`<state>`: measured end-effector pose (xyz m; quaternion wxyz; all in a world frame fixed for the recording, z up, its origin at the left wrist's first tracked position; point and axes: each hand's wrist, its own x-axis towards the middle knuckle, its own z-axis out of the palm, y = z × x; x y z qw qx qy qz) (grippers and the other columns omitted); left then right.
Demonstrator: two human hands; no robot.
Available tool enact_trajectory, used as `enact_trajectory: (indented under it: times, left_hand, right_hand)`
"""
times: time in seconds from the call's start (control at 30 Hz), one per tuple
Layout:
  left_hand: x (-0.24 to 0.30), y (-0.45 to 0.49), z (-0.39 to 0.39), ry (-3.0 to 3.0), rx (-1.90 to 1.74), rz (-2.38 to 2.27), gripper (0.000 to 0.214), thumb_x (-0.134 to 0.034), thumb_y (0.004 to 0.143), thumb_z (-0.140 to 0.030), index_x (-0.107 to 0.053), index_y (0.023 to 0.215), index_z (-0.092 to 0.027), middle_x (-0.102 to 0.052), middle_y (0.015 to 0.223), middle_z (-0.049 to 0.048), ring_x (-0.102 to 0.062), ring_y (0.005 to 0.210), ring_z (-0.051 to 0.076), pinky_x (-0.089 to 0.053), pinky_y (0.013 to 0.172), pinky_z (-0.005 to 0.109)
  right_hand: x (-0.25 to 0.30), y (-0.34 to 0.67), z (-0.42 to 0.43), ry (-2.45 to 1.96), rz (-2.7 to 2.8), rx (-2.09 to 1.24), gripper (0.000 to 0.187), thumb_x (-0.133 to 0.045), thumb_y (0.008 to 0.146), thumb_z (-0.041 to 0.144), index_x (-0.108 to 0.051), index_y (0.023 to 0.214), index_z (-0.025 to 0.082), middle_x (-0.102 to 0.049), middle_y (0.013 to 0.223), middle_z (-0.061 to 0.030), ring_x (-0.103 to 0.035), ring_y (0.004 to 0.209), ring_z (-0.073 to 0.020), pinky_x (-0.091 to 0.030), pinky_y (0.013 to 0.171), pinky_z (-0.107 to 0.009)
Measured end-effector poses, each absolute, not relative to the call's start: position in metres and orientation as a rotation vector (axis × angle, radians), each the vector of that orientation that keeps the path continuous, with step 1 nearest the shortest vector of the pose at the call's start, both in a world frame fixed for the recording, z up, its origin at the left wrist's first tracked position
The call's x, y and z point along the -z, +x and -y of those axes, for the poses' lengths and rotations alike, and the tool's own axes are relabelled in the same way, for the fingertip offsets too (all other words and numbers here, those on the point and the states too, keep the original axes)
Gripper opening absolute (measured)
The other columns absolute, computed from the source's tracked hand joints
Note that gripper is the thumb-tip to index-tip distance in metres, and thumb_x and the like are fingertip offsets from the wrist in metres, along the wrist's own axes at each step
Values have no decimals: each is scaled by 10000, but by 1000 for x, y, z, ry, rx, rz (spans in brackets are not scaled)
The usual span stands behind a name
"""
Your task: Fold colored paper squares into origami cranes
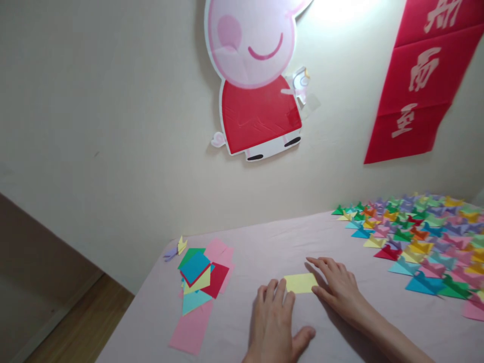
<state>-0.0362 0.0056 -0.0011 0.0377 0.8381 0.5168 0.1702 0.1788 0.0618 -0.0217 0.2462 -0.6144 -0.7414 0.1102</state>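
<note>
A small yellow paper, folded into a rectangle, lies flat on the pale pink tablecloth. My left hand lies flat with its fingers stretched out, the fingertips touching the paper's left edge. From the right, my right hand rests with fingers spread, pressing on the paper's right edge. Neither hand grips anything.
A loose stack of coloured paper squares lies left of my hands, with two small folded pieces beyond it. Several folded paper cranes cover the table's right side. The table's left edge drops to a wooden floor. A wall stands close behind.
</note>
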Motion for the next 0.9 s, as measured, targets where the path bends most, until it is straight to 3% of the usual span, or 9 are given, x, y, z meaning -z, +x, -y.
enact_trajectory:
  times: [0.07,0.17,0.3,0.4,0.53,0.7,0.8,0.9]
  left_hand:
    - [2,-37,-5,2558,-583,-1600,448,-629,858,-555,-625,1186,-249,-553,1412,55,-508,1245,326,-428,1036,553]
    - [2,-37,-13,2531,-636,-1642,312,-637,889,-337,-608,1183,-236,-577,1371,46,-523,1208,289,-453,1014,501]
    - [-3,-30,-40,2561,-660,-1691,578,-658,842,-146,-459,1384,-161,-533,1411,108,-487,1251,280,-444,1035,467]
    - [-8,-19,-62,2646,-674,-1610,582,-626,836,-70,-463,1382,-189,-522,1421,82,-460,1275,265,-429,1045,445]
    - [-16,-4,-69,2733,-729,-1355,540,-520,843,6,-504,1324,-239,-571,1364,28,-454,1258,219,-401,1043,407]
    - [-23,-3,-51,2684,-715,-1231,531,-517,825,8,-522,1279,-266,-657,1158,11,-499,1163,215,-369,1005,415]
    - [-19,-12,-44,2761,-717,-1286,387,-552,865,-30,-569,1179,-255,-660,1066,1,-526,1083,208,-339,999,416]
    - [-10,-23,-40,2834,-794,-1357,192,-577,909,-88,-602,1023,-242,-655,968,-20,-544,1004,192,-331,972,401]
  right_hand:
    - [21,188,-64,-1658,2016,-391,572,-572,758,243,-557,1328,287,-582,1309,-106,-541,1128,-323,-440,897,-460]
    - [15,192,-64,-1589,2013,-515,460,-576,738,242,-646,1191,283,-599,1281,-93,-542,1137,-317,-433,943,-474]
    - [3,191,-58,-1460,1995,-645,288,-575,749,254,-697,1009,284,-627,1196,-71,-539,1132,-303,-409,991,-497]
    - [-4,195,-54,-1341,1992,-794,279,-591,713,206,-696,962,277,-610,1222,-63,-504,1196,-293,-371,1057,-500]
    - [-7,203,-54,-1166,1972,-956,256,-588,780,227,-703,1003,278,-576,1309,-66,-440,1291,-280,-317,1124,-497]
    - [-2,205,-57,-993,1993,-942,197,-572,867,260,-715,1000,284,-641,1193,-64,-507,1187,-261,-381,1072,-479]
    - [-2,201,-55,-981,2008,-937,235,-536,863,209,-703,1018,268,-659,1061,-69,-550,1088,-247,-446,1001,-448]
    - [-9,193,-49,-972,2106,-910,360,-524,809,131,-676,1105,267,-657,1125,-72,-527,1131,-248,-431,1026,-454]
